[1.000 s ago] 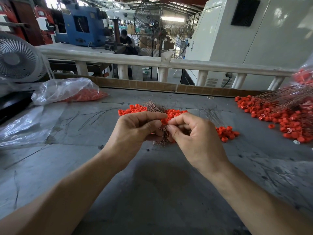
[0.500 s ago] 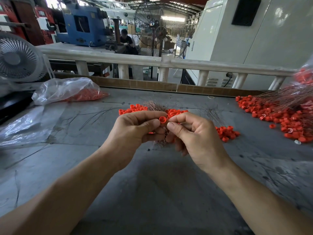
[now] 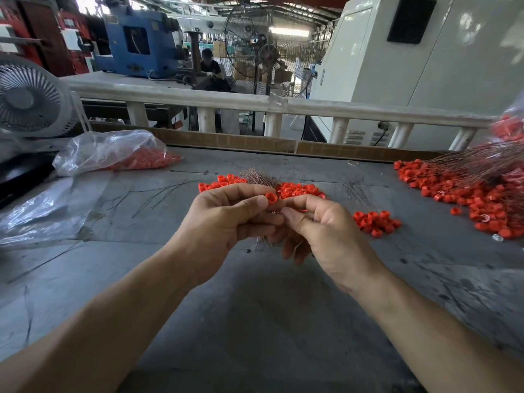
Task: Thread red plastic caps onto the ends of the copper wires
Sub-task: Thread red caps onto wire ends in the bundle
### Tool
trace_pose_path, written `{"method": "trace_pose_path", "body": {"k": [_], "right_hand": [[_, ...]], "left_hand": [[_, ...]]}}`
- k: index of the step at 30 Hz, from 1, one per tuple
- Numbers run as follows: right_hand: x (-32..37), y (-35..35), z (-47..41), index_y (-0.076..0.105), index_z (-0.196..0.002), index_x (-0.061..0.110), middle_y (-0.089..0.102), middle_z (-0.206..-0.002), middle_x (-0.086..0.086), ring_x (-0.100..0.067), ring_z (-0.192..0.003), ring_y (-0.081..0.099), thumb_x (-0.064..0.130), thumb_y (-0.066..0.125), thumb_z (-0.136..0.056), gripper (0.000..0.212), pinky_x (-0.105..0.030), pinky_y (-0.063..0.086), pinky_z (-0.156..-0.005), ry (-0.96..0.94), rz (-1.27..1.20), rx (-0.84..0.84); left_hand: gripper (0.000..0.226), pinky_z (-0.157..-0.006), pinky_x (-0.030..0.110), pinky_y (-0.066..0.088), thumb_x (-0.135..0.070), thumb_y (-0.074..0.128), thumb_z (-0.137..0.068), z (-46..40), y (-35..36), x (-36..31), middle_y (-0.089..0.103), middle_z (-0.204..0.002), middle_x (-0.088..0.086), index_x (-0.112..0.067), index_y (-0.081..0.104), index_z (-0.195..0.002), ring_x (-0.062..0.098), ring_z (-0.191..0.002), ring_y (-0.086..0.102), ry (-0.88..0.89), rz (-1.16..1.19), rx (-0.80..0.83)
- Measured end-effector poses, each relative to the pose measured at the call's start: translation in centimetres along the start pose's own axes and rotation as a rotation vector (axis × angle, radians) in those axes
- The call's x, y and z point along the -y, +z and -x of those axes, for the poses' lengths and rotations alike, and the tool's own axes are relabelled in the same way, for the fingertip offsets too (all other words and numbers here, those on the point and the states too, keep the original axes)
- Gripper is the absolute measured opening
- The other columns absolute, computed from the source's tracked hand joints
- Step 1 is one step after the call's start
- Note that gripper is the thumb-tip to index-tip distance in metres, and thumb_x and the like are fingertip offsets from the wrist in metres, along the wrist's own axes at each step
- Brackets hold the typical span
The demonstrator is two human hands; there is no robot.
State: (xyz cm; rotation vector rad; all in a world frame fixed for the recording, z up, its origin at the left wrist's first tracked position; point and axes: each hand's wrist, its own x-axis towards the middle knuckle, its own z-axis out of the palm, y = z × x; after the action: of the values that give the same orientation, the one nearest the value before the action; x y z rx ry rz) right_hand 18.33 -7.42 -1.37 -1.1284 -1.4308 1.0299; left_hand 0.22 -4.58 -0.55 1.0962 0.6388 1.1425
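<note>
My left hand pinches a red plastic cap between thumb and forefinger, its open side facing up and right. My right hand touches it fingertip to fingertip, thumb and forefinger pressed together at the cap; any thin copper wire between them is too fine to make out. A bundle of copper wires lies on the table behind my hands, its lower ends showing under them. Loose red caps lie in a pile just beyond, and a smaller heap sits to the right.
A big spread of capped wires and red caps covers the right side. A clear bag of caps and flat plastic sheeting lie at the left. A fan stands at far left; a white railing borders the grey table.
The cap has turned in my left fingertips so its opening shows. My right hand's lower fingers have opened and dropped a little.
</note>
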Motion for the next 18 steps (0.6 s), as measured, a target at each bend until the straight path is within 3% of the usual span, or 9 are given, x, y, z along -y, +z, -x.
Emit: {"method": "trace_pose_path", "body": {"k": [2,7,9,11,15,18], "right_hand": [[-0.1,-0.3,-0.2,0.071,-0.099,0.019,0.076,-0.079,-0.006,-0.019,-0.060,0.067,0.018,0.059,-0.103,0.012,-0.028,0.051,-0.051,-0.003,0.059,-0.031],[-0.7,-3.5,-1.4,0.071,-0.086,0.029,0.075,-0.076,0.011,-0.008,-0.064,0.069,0.022,0.068,-0.095,0.012,-0.032,0.054,-0.063,-0.057,0.450,-0.360],[-1.1,-4.8,-1.7,0.070,-0.079,0.031,0.071,-0.072,0.017,-0.002,-0.063,0.065,0.023,0.072,-0.091,0.014,-0.022,0.048,-0.061,-0.044,0.605,-0.418],[-1.5,-5.4,-1.8,0.070,-0.073,0.032,0.066,-0.069,0.028,0.007,-0.065,0.061,0.026,0.077,-0.087,0.017,-0.010,0.039,-0.052,-0.010,0.719,-0.401],[-2.2,-4.9,-1.8,0.070,-0.076,0.043,0.068,-0.065,0.021,-0.002,-0.061,0.063,0.038,0.081,-0.082,0.014,-0.027,0.050,-0.054,0.047,0.812,-0.300],[-2.6,-4.3,-2.0,0.070,-0.078,0.041,0.066,-0.063,0.018,-0.002,-0.059,0.060,0.038,0.084,-0.079,0.014,-0.027,0.046,-0.057,0.018,0.820,-0.265]], "left_hand": [[0.030,-0.071,0.030,0.061,-0.011,0.070,-0.078,-0.1,-0.1,0.0,0.075,-0.103,0.023,0.000,0.071,-0.107,0.027,-0.087,0.076,-0.013,0.004,-0.014],[0.030,-0.078,0.033,0.063,-0.011,0.071,-0.077,-0.1,-0.4,-0.2,0.075,-0.104,0.023,0.000,0.070,-0.105,0.031,-0.095,0.075,-0.032,0.018,-0.065],[0.030,-0.078,0.033,0.063,-0.010,0.071,-0.078,-0.1,-0.5,-0.2,0.075,-0.103,0.023,0.001,0.070,-0.106,0.031,-0.095,0.075,-0.039,0.020,-0.072],[0.029,-0.076,0.031,0.063,-0.010,0.071,-0.078,0.0,-0.4,-0.1,0.075,-0.103,0.023,0.001,0.070,-0.105,0.032,-0.095,0.075,-0.046,0.014,-0.077],[0.029,-0.072,0.029,0.062,-0.010,0.071,-0.077,0.1,-0.2,-0.1,0.075,-0.102,0.023,0.000,0.070,-0.104,0.031,-0.094,0.076,-0.050,0.001,-0.087],[0.029,-0.071,0.029,0.062,-0.010,0.071,-0.076,0.1,-0.1,0.0,0.075,-0.101,0.022,0.000,0.070,-0.103,0.030,-0.093,0.076,-0.051,-0.005,-0.089]]}}
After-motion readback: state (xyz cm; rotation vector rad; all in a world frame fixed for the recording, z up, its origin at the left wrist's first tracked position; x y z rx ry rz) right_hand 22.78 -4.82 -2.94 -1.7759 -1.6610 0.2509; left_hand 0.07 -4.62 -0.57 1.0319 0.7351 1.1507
